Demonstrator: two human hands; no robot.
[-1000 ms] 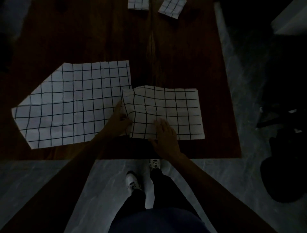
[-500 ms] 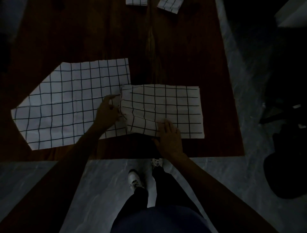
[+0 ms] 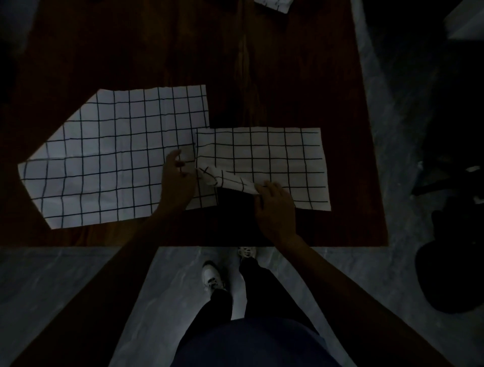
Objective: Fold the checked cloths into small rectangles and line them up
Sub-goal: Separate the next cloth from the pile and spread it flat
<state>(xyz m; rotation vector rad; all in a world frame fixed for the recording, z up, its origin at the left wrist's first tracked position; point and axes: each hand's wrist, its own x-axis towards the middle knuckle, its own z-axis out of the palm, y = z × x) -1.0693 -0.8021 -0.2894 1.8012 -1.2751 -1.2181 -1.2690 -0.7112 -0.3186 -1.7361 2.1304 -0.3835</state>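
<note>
— Where was the cloth you were folding?

— The folded checked cloth (image 3: 275, 157) lay on the dark wooden surface (image 3: 288, 78), toward your right, its left edge overlapping the right edge of the larger checked cloth (image 3: 110, 159) spread flat beside it.

— And your two hands?

— Your right hand (image 3: 275, 207) was at the near edge of the folded checked cloth, and its grip was closed on that edge: thumb and fingers pinched the fabric and had it raised off the surface, so the near left part of the cloth was lifted and rumpled in a slanting ridge. Your left hand (image 3: 176, 183) was at the other end of that ridge, lying over the larger checked cloth where the two pieces overlap. Its fingers were curled and seemed to pinch the lifted corner, though the light was too dim to be sure of it.

— Anything else on the surface?

— One small folded cloth (image 3: 275, 3) at the far edge, cut off by the top of the view. Nearer you, your legs and pale shoes (image 3: 212, 277) stood on the grey floor (image 3: 65, 288).
</note>
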